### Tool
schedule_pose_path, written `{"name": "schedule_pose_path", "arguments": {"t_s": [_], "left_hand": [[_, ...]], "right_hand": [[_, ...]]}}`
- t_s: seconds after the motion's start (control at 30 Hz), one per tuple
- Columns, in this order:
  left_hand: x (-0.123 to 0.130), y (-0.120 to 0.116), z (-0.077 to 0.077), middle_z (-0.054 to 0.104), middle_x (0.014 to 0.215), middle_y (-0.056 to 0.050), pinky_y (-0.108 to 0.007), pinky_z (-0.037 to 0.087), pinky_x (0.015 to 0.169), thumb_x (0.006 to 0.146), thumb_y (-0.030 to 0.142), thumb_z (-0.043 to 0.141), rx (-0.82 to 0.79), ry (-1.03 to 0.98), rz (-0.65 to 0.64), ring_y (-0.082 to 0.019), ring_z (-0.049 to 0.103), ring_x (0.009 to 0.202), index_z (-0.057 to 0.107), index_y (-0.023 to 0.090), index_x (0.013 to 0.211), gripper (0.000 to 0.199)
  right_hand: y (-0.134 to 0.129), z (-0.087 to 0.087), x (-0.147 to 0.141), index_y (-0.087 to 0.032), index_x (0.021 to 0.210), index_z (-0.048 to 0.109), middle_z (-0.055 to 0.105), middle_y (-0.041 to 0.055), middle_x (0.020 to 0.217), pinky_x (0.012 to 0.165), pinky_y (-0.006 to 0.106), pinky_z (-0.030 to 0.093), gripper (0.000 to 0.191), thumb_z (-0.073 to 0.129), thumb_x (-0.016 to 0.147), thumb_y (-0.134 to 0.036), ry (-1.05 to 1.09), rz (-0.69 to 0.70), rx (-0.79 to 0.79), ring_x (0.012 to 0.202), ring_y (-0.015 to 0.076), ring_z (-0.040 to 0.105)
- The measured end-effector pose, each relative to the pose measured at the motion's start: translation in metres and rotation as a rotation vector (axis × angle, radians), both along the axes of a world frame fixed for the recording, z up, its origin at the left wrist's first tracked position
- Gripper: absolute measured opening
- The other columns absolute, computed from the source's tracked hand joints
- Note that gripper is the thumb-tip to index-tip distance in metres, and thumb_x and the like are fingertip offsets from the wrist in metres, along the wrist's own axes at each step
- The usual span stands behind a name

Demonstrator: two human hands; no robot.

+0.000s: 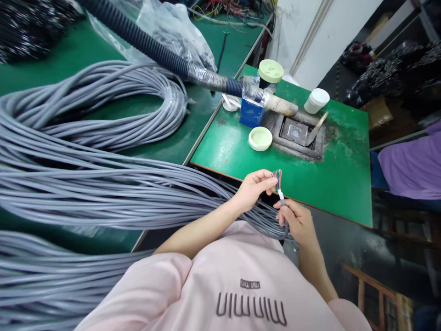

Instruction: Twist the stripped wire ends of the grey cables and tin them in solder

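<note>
My right hand is closed round the end of a grey cable, just below its white wrapped section. Thin coloured wires, red and blue among them, fan out above the white part with bare tips. My left hand pinches at these wires from the left, its thumb and forefinger together. The cable end points upward near the front edge of the green table. Behind my hands, the rest of the cable runs into a large grey cable bundle on the left.
A solder pot with a scraper sits in the table. Around it are a shallow pale green dish, a white tub, a lidded jar and a blue box under a black hose. A person in purple is at right.
</note>
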State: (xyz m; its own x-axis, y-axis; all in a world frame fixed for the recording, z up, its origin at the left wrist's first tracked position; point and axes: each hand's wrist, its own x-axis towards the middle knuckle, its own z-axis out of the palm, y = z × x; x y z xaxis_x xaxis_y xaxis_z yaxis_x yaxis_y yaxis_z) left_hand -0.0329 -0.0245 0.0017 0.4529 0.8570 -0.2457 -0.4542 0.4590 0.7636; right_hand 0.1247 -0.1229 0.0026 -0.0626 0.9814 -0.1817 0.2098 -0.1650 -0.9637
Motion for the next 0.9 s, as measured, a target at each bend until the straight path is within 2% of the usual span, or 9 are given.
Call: {"name": "schedule_pose_path", "arguments": {"t_s": [0.13, 0.2, 0.33, 0.47, 0.57, 0.67, 0.77, 0.9], "left_hand": [[0.001, 0.000, 0.001, 0.061, 0.059, 0.003, -0.018, 0.040, 0.054, 0.067, 0.042, 0.081, -0.062, -0.018, 0.034, -0.005, 0.050, 0.051, 0.059, 0.013, 0.071, 0.037], [0.003, 0.000, -0.001, 0.062, 0.060, 0.002, -0.018, 0.041, 0.054, 0.065, 0.042, 0.082, -0.074, -0.024, 0.037, -0.005, 0.051, 0.052, 0.060, 0.013, 0.072, 0.037], [0.007, -0.004, -0.005, 0.064, 0.063, 0.001, -0.019, 0.043, 0.057, 0.066, 0.040, 0.083, -0.024, 0.006, 0.039, -0.006, 0.054, 0.055, 0.062, 0.012, 0.075, 0.036], [0.011, -0.010, -0.008, 0.063, 0.061, 0.001, -0.020, 0.043, 0.057, 0.069, 0.041, 0.081, 0.043, 0.008, 0.015, -0.007, 0.054, 0.055, 0.061, 0.012, 0.073, 0.035], [0.012, -0.013, -0.006, 0.062, 0.061, 0.001, -0.020, 0.044, 0.057, 0.070, 0.043, 0.080, 0.065, 0.005, 0.039, -0.007, 0.054, 0.055, 0.060, 0.013, 0.071, 0.036], [0.012, -0.013, -0.005, 0.062, 0.061, 0.001, -0.021, 0.045, 0.057, 0.071, 0.043, 0.079, 0.108, 0.029, 0.100, -0.007, 0.054, 0.056, 0.059, 0.013, 0.070, 0.036], [0.010, -0.013, -0.007, 0.063, 0.066, 0.000, -0.022, 0.047, 0.060, 0.073, 0.040, 0.078, 0.192, 0.081, 0.172, -0.008, 0.056, 0.059, 0.063, 0.013, 0.072, 0.031], [0.007, -0.012, -0.013, 0.066, 0.071, -0.001, -0.024, 0.049, 0.065, 0.075, 0.037, 0.077, 0.268, 0.100, 0.220, -0.009, 0.059, 0.064, 0.066, 0.014, 0.074, 0.025]], "right_hand": [[0.001, -0.002, 0.000, -0.022, 0.098, 0.067, 0.056, -0.0048, 0.057, 0.057, 0.023, 0.046, 0.018, 0.051, 0.095, -0.030, 0.032, -0.010, 0.003, 0.054, 0.0094, 0.054], [0.006, -0.002, 0.000, -0.024, 0.105, 0.066, 0.058, -0.0046, 0.061, 0.056, 0.023, 0.046, 0.018, 0.054, 0.093, -0.029, 0.083, -0.044, 0.018, 0.055, 0.0091, 0.054], [0.024, 0.001, -0.005, -0.028, 0.118, 0.064, 0.061, -0.0042, 0.074, 0.057, 0.023, 0.048, 0.035, 0.068, 0.083, -0.026, 0.162, -0.189, 0.094, 0.061, 0.0092, 0.056], [0.038, 0.003, -0.011, -0.025, 0.112, 0.069, 0.054, -0.0066, 0.060, 0.053, 0.022, 0.044, 0.031, 0.069, 0.081, -0.024, 0.057, -0.289, 0.174, 0.053, 0.0080, 0.051], [0.041, 0.003, -0.014, -0.025, 0.103, 0.074, 0.058, -0.0053, 0.059, 0.053, 0.024, 0.044, 0.020, 0.066, 0.084, -0.022, -0.010, -0.340, 0.288, 0.051, 0.0089, 0.052], [0.043, 0.003, -0.014, -0.027, 0.100, 0.075, 0.068, -0.0024, 0.072, 0.059, 0.026, 0.049, 0.021, 0.067, 0.083, -0.017, -0.063, -0.344, 0.460, 0.062, 0.0114, 0.060], [0.048, 0.009, -0.012, -0.027, 0.098, 0.075, 0.073, -0.0004, 0.084, 0.070, 0.029, 0.052, 0.025, 0.069, 0.080, -0.011, -0.186, -0.290, 0.624, 0.075, 0.0144, 0.065], [0.056, 0.016, -0.011, -0.024, 0.087, 0.074, 0.072, -0.0001, 0.082, 0.070, 0.030, 0.052, 0.019, 0.069, 0.078, -0.008, -0.307, -0.217, 0.671, 0.073, 0.0147, 0.065]]}}
